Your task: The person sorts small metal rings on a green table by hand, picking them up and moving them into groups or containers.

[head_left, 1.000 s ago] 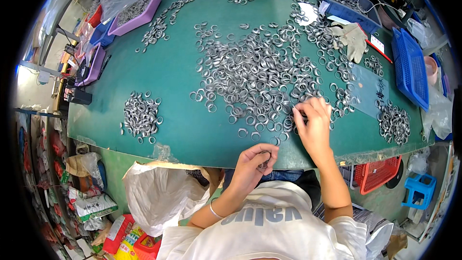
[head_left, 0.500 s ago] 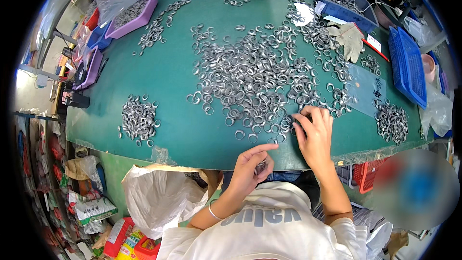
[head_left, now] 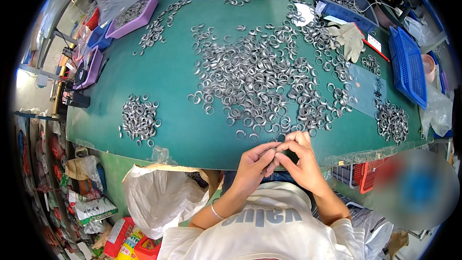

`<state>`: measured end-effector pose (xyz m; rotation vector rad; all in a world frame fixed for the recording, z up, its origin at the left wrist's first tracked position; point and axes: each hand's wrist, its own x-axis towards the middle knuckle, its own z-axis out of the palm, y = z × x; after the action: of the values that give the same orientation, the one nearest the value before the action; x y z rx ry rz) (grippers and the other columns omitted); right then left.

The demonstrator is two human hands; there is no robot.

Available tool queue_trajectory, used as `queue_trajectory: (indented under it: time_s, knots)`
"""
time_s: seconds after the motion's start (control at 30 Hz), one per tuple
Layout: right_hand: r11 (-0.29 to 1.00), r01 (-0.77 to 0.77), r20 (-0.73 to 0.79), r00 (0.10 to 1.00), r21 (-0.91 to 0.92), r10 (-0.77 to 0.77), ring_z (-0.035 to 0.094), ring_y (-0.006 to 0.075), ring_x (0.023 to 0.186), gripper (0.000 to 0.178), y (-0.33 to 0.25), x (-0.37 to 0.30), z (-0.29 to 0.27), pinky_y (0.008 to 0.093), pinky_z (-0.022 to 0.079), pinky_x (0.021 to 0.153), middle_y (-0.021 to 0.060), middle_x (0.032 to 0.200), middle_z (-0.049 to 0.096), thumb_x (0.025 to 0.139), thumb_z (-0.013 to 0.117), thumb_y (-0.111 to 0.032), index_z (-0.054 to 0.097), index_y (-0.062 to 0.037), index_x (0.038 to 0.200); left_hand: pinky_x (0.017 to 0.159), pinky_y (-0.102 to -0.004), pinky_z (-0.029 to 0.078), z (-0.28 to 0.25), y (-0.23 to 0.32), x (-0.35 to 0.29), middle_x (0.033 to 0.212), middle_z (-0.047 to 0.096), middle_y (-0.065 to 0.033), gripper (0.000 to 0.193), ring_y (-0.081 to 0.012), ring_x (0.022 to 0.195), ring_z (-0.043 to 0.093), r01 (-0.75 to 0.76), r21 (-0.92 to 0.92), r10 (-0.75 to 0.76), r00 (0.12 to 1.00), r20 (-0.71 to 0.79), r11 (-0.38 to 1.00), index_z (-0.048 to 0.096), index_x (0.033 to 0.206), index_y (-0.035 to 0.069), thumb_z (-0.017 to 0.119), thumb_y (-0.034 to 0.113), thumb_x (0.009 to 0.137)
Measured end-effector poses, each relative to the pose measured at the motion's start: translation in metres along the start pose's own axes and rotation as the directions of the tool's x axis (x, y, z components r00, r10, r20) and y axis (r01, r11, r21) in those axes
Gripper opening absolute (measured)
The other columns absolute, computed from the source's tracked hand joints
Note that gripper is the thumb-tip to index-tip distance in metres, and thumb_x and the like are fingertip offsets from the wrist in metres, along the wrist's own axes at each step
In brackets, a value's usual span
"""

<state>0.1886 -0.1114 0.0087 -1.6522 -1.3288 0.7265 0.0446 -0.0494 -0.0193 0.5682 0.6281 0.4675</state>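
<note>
My left hand (head_left: 252, 166) and my right hand (head_left: 301, 159) meet just above the table's near edge. A small grey metal ring (head_left: 273, 150) is pinched between their fingertips. The left fingers are curled, and whether more rings lie in that palm is hidden. A wide heap of the same grey rings (head_left: 250, 74) spreads over the green table (head_left: 192, 135) just beyond my hands. Smaller piles of rings stand apart, one at the left (head_left: 139, 118) and one at the right (head_left: 391, 123).
A pink bin (head_left: 144, 17) and a blue bin (head_left: 358, 17) hold more rings at the back. Right of the heap are a work glove (head_left: 350, 41), a red pen (head_left: 378, 50) and a blue basket (head_left: 406, 67). A white sack (head_left: 159, 195) stands open below the table edge.
My right hand has drawn back from the heap's near edge to meet my left hand. The left fingers, one of them stretched out before, have closed in around a ring.
</note>
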Motion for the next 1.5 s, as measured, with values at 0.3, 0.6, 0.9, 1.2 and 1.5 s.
queue_trajectory:
  time_s: [0.3,0.6,0.9,1.2,1.5]
  knots:
    - [0.794,0.076,-0.205,0.947,-0.603,-0.246,0.046,0.026,0.081,0.015,0.026,0.038,0.003,0.0364,0.034,0.071,0.0079,0.084,0.051,0.07,0.068,-0.007,0.061,-0.0046,0.083,0.056,-0.0216,0.042,0.003,0.008,-0.003,0.081,0.059,-0.0065,0.024,-0.0107,0.066,0.052,0.013,-0.015,-0.015,0.992,-0.126,1.0,0.059,0.106,-0.002,0.047,0.0,0.085]
    - [0.52,-0.281,0.096,0.93,0.807,0.354,0.056,0.0065,0.078,0.008,0.002,-0.007,0.008,0.019,0.042,0.068,0.0006,0.08,0.061,0.088,0.057,-0.007,0.058,-0.0007,0.092,0.057,-0.0243,0.043,0.002,0.003,-0.003,0.08,0.056,-0.0034,0.026,-0.0104,0.071,0.051,-0.066,-0.089,0.059,0.995,-0.078,0.994,0.056,0.112,-0.001,0.05,0.008,0.089]
    - [0.986,-0.075,-0.35,0.937,-0.148,0.019,0.052,0.0212,0.076,0.01,0.009,0.003,-0.009,0.0307,0.038,0.067,0.0075,0.079,0.057,0.075,0.065,-0.005,0.064,-0.0032,0.085,0.04,-0.0187,0.029,-0.001,0.009,-0.005,0.068,0.051,-0.0025,0.023,-0.0063,0.048,0.038,0.093,-0.044,-0.094,0.995,-0.024,0.995,0.057,0.11,-0.001,0.052,0.01,0.09]
    - [0.998,-0.055,-0.319,0.946,0.039,0.064,0.052,0.017,0.079,0.007,0.028,-0.003,-0.011,0.0293,0.036,0.073,0.0046,0.085,0.058,0.08,0.061,-0.005,0.061,-0.003,0.087,0.049,-0.0197,0.039,-0.001,-0.001,-0.002,0.083,0.057,-0.006,0.023,-0.008,0.067,0.05,-0.026,-0.043,0.025,0.999,-0.031,0.999,0.06,0.109,-0.001,0.055,0.007,0.088]
    - [0.978,-0.031,0.017,0.999,0.205,0.028,0.054,0.0187,0.082,0.011,0.014,-0.015,-0.004,0.0294,0.041,0.077,0.0067,0.084,0.06,0.079,0.062,-0.003,0.063,-0.001,0.09,0.041,-0.0195,0.035,0.004,-0.002,-0.003,0.076,0.058,-0.0054,0.025,-0.0072,0.053,0.047,-0.061,0.352,0.078,0.996,-0.034,0.934,0.058,0.11,0.0,0.056,0.014,0.089]
